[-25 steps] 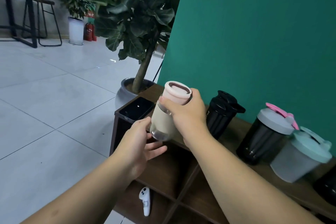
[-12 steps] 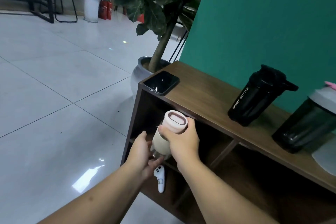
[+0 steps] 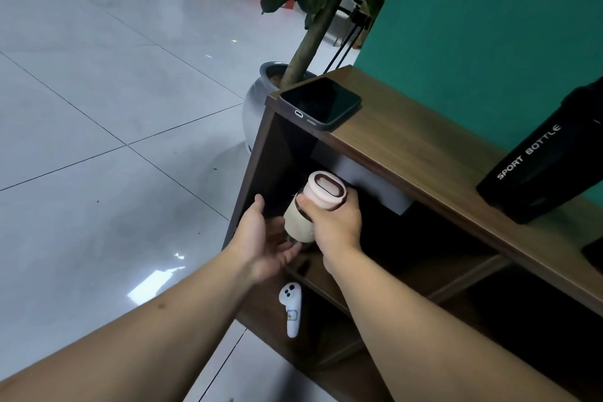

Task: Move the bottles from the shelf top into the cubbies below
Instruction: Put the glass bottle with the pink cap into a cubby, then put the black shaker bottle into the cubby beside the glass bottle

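- A brown wooden shelf (image 3: 424, 153) stands against a green wall (image 3: 489, 26) on a grey tiled floor (image 3: 98, 140); a potted plant (image 3: 261, 101) sits past its left end.
- The right hand (image 3: 336, 225) is closed around the cream bottle (image 3: 313, 206), held tilted at the mouth of the upper left cubby (image 3: 284, 166).
- The left hand (image 3: 264, 238) is open, its fingers cupped under the bottle's base.
- On the shelf top: one phone (image 3: 321, 103) at the left corner and one black sport bottle (image 3: 538, 170) toward the right.
- One white controller (image 3: 291, 308) lies in the lower cubby.
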The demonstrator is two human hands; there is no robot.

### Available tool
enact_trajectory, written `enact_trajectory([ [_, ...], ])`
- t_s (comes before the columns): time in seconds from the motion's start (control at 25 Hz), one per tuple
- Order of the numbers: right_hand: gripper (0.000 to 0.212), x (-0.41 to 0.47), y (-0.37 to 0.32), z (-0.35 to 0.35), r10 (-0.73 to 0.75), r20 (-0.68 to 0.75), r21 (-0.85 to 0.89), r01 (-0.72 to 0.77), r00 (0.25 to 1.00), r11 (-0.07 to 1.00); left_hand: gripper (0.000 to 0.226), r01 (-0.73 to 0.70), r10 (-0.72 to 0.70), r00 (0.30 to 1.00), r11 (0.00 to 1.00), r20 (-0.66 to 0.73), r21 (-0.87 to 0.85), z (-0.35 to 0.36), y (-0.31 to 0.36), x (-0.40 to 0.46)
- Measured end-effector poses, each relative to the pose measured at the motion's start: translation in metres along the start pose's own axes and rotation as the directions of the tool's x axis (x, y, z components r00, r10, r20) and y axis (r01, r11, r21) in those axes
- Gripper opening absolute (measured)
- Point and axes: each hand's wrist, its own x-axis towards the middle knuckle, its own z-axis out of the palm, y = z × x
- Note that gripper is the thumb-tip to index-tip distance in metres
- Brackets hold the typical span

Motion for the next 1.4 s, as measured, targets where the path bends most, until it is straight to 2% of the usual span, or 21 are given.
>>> enact_trajectory([
  [0.2,0.074,0.015,0.008,0.007,-0.038,0.022,0.011,0.038,0.999,0.999,0.081,0.021,-0.019,0.999,0.999,0.049,-0.034,0.005,-0.001,0.007],
  [0.44,0.075,0.026,0.010,0.006,0.002,0.069,0.029,-0.004,0.998,1.000,0.084,0.031,-0.020,0.995,0.993,0.101,-0.111,0.007,-0.003,0.005],
  [0.56,0.068,0.014,0.000,-0.002,0.030,0.144,0.001,-0.030,0.989,1.000,0.079,0.004,0.000,0.998,0.998,0.068,-0.064,0.006,-0.007,0.004],
  [0.68,0.072,-0.025,-0.032,-0.027,0.063,0.178,-0.110,-0.044,0.982,0.993,0.060,-0.053,0.051,0.998,0.997,0.031,0.060,0.018,-0.020,-0.022],
  [0.72,0.065,-0.044,-0.049,-0.041,0.077,0.193,-0.159,-0.046,0.978,0.986,0.054,-0.056,0.048,0.997,0.991,0.063,0.123,0.026,-0.027,-0.040],
  [0.84,0.023,-0.097,-0.101,-0.096,0.047,0.223,-0.219,0.003,0.974,0.976,0.043,-0.069,0.000,0.980,0.937,0.198,0.342,0.053,-0.045,-0.102],
  [0.92,0.004,-0.117,-0.142,-0.143,-0.070,0.150,-0.196,0.099,0.986,0.975,0.046,-0.033,-0.075,0.965,0.917,0.252,0.398,0.077,-0.051,-0.141],
  [1.0,0.005,-0.117,-0.180,-0.188,-0.239,-0.023,-0.202,0.230,0.971,0.952,0.050,0.004,-0.132,0.947,0.917,0.293,0.399,0.104,-0.052,-0.172],
  [1.08,0.019,-0.105,-0.213,-0.226,-0.404,-0.258,-0.274,0.334,0.878,0.902,0.050,-0.014,-0.134,0.926,0.922,0.354,0.386,0.136,-0.054,-0.195],
  [1.16,0.049,-0.081,-0.230,-0.247,-0.457,-0.379,-0.375,0.318,0.804,0.871,0.048,-0.040,-0.106,0.912,0.939,0.397,0.341,0.166,-0.055,-0.207],
  [1.2,0.065,-0.066,-0.236,-0.255,-0.441,-0.395,-0.422,0.267,0.806,0.866,0.047,-0.050,-0.088,0.909,0.947,0.407,0.318,0.181,-0.054,-0.209],
  [1.28,0.091,-0.040,-0.244,-0.261,-0.338,-0.381,-0.474,0.132,0.861,0.871,0.047,-0.051,-0.065,0.918,0.959,0.391,0.279,0.207,-0.052,-0.208],
  [1.4,0.103,-0.016,-0.246,-0.259,-0.180,-0.307,-0.465,0.018,0.934,0.885,0.050,0.008,-0.096,0.928,0.971,0.361,0.240,0.235,-0.048,-0.201],
])
